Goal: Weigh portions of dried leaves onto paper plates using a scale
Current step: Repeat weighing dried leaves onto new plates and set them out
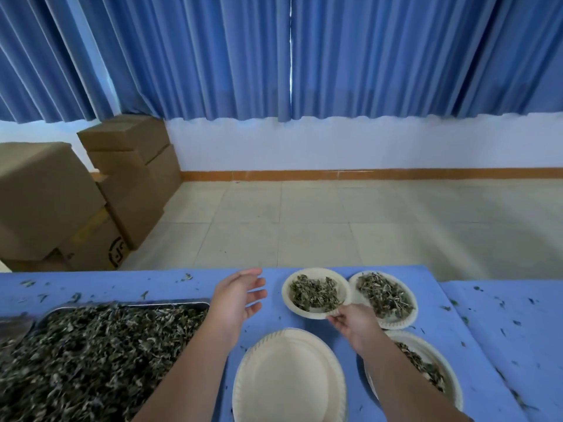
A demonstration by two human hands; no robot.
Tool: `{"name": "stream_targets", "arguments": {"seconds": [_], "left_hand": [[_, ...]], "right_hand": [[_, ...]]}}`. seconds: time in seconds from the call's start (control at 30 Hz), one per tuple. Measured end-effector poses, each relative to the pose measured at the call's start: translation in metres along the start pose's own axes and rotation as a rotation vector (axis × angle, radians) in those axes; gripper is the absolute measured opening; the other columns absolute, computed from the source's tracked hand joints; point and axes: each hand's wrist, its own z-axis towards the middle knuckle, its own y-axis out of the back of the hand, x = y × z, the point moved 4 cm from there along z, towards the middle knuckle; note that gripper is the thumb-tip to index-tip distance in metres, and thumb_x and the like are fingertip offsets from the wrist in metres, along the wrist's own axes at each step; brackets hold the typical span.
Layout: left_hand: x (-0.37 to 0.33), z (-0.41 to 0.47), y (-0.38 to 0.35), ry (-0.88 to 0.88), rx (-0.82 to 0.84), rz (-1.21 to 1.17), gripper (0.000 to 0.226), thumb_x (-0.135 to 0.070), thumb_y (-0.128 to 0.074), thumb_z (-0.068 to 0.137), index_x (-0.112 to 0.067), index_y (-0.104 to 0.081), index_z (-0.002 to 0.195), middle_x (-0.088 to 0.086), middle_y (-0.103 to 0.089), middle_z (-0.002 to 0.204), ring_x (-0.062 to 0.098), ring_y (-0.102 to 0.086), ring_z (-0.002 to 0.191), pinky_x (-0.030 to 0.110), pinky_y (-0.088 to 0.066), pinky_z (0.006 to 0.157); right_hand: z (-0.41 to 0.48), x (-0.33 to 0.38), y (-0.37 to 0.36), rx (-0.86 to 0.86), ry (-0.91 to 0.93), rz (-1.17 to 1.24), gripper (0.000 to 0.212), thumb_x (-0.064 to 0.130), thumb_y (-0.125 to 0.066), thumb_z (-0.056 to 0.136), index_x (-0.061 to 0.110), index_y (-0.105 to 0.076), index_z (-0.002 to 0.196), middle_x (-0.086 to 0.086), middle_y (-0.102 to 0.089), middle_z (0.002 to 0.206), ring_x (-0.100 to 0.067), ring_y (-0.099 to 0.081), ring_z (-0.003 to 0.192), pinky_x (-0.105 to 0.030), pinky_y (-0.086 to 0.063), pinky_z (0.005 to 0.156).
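Small paper plate, pale, fluted rim, heaped with grey-green dried leaves. Far side of the blue table, just beside a second filled plate (rims close, contact unclear). Pinched at the near rim by the right hand, forearm reaching in from below. Left hand loose, fingers relaxed, holding nothing, between plate and leaf-filled metal tray.
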Motion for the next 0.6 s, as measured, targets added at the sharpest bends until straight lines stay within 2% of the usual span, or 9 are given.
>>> {"name": "stream_targets", "arguments": {"seconds": [0.17,0.3,0.4,0.5,0.6], "left_hand": [[0.006,0.007,-0.003,0.028,0.018,-0.126,0.018,-0.015,-0.053,0.097,-0.015,-0.07,0.098,0.001,-0.068,0.083,0.019,-0.065,0.075,0.029,-0.047,0.067],[0.01,0.006,0.005,-0.008,-0.021,-0.115,0.018,-0.013,-0.053,0.096,-0.015,-0.071,0.098,0.002,-0.068,0.085,0.018,-0.065,0.073,0.028,-0.048,0.066],[0.012,0.003,0.009,-0.02,-0.019,-0.105,0.019,-0.013,-0.053,0.096,-0.015,-0.071,0.098,0.002,-0.069,0.084,0.018,-0.066,0.071,0.028,-0.049,0.064],[0.014,-0.004,0.013,-0.02,-0.026,-0.097,0.019,-0.013,-0.053,0.096,-0.016,-0.071,0.098,0.002,-0.069,0.085,0.019,-0.066,0.073,0.028,-0.049,0.064],[0.013,-0.014,0.018,-0.019,-0.042,-0.093,0.019,-0.014,-0.052,0.097,-0.016,-0.071,0.098,0.002,-0.069,0.086,0.019,-0.065,0.073,0.028,-0.048,0.064]], "right_hand": [[0.014,-0.009,-0.001,-0.029,-0.004,-0.017,0.014,-0.016,-0.045,0.09,-0.004,-0.052,0.091,-0.016,-0.053,0.072,-0.025,-0.056,0.062,-0.029,-0.055,0.049],[0.014,-0.014,-0.003,0.023,-0.022,-0.031,0.016,-0.014,-0.05,0.09,-0.013,-0.056,0.105,-0.025,-0.061,0.093,-0.031,-0.061,0.075,-0.028,-0.058,0.049],[0.011,-0.014,-0.006,0.071,-0.022,-0.006,0.024,-0.007,-0.05,0.095,-0.013,-0.054,0.117,-0.024,-0.063,0.099,-0.031,-0.061,0.086,-0.033,-0.059,0.069],[0.003,-0.015,-0.002,0.075,-0.034,-0.019,0.035,0.007,-0.05,0.1,-0.008,-0.047,0.131,-0.026,-0.057,0.122,-0.032,-0.056,0.109,-0.038,-0.049,0.094],[-0.004,-0.012,0.009,0.038,-0.025,-0.01,0.041,0.01,-0.049,0.1,-0.005,-0.042,0.138,-0.029,-0.05,0.131,-0.039,-0.052,0.122,-0.042,-0.047,0.098]]}}
